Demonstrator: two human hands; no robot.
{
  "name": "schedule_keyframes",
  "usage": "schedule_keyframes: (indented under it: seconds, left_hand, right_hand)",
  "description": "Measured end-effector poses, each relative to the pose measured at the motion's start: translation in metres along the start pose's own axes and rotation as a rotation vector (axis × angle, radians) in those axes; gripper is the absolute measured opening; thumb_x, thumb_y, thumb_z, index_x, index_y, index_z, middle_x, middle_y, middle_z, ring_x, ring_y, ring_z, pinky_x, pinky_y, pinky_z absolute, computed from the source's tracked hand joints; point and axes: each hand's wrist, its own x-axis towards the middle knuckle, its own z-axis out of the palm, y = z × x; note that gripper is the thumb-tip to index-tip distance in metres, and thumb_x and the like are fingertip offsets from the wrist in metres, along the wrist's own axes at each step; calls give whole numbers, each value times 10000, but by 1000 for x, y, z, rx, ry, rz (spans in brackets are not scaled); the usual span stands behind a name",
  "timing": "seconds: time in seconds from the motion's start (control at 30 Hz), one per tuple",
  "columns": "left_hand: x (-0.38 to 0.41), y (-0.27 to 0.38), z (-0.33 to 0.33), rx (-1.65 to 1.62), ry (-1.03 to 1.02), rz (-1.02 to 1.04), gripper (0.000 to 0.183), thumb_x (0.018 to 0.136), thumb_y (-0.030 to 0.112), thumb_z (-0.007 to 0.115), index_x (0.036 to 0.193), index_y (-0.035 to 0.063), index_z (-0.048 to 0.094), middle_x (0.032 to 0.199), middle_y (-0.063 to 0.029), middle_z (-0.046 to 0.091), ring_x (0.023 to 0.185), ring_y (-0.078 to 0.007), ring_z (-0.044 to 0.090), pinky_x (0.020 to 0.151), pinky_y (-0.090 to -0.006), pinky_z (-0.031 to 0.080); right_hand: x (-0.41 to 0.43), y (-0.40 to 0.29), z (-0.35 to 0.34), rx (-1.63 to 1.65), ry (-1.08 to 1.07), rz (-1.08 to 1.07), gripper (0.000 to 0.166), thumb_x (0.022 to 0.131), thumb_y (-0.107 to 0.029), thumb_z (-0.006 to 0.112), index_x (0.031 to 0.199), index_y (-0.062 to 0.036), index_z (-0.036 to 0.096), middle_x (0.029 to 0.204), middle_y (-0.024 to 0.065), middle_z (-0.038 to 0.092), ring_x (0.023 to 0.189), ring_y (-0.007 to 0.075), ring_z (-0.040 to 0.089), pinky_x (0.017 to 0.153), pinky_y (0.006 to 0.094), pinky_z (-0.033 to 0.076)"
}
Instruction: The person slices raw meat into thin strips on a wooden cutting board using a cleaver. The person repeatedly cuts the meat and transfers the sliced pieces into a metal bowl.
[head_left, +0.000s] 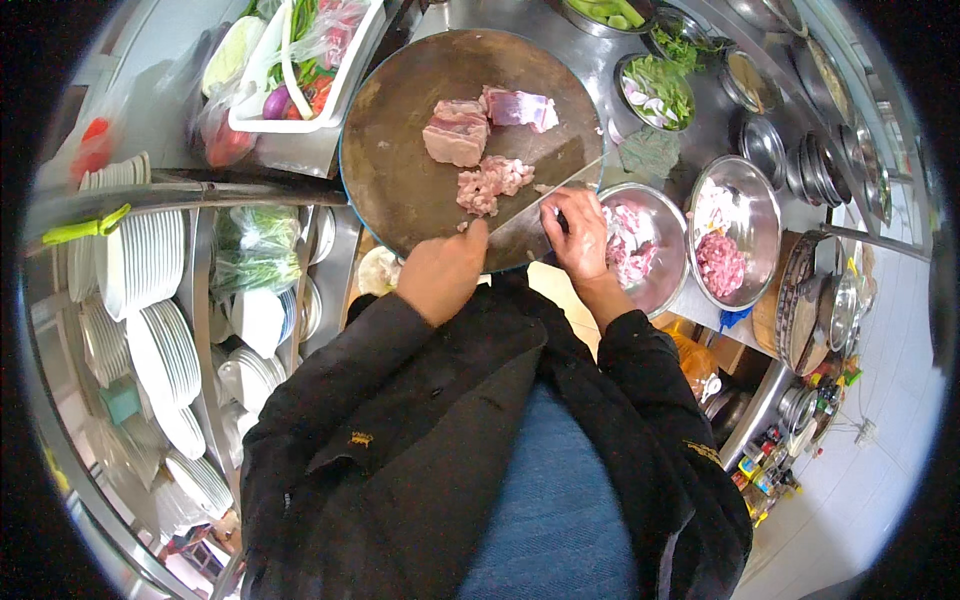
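Note:
My right hand (576, 232) grips a cleaver (525, 214) near the right rim of a round wooden chopping board (405, 97); its handle is hidden. My left hand (446, 266) is curled at the board's near edge, its thumb close to the blade's left end. Whether its fingers hold anything is hidden. Just beyond the left hand lies a small heap of chopped raw meat (491, 184). Farther back, a thick block of raw meat (455, 133) sits beside a smaller piece with a pale, shiny side (521, 109). Small scraps lie near the blade.
Right of the board are a metal bowl of sliced meat (641, 247), another with minced meat (721, 264), a green cloth (649, 151) and bowls of cut greens (660, 90). A white vegetable tray (330, 112) stands back left. Stacked plates (146, 262) fill the shelves at left.

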Motion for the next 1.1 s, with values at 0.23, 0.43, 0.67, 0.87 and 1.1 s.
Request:
schedule_keyframes:
  seconds: [0.23,0.43,0.67,0.87,1.1]
  left_hand:
    - [-41,-27,-6,-26,-65,-82,141,1005,144,584,1034,39,494,742,-197,698,693,-406,709,587,-523,536]
    - [-53,-30,-27,10,-30,-68,186,1023,196,602,1021,47,491,732,-191,685,674,-404,693,576,-512,527]
    - [-48,-22,-16,-20,-49,-13,180,1018,190,598,1033,44,493,746,-192,695,689,-399,705,583,-508,537]
    - [-4,-2,-12,4,-73,12,186,927,69,553,1089,-9,503,744,-225,700,701,-398,726,624,-507,573]
    - [-1,-7,-7,-11,-139,-34,252,987,132,566,1178,-22,507,759,-221,704,704,-394,723,616,-517,560]
  right_hand:
    - [2,-2,-2,-45,29,14,160,835,-24,768,973,-34,688,1050,132,688,997,346,646,892,436,534]
    - [-3,-9,-7,43,133,112,309,798,-43,818,1052,-34,643,1105,163,660,1060,382,635,925,441,527]
    - [-8,-3,-1,-14,54,69,179,818,-20,786,963,-43,682,1048,124,691,1030,354,644,921,434,531]
    - [-5,0,-1,-38,58,8,185,809,-19,789,967,-51,698,1053,119,704,1008,335,650,908,430,536]
    - [-4,0,0,-82,65,17,183,808,-17,787,962,-46,692,1057,120,703,1019,341,647,912,424,534]
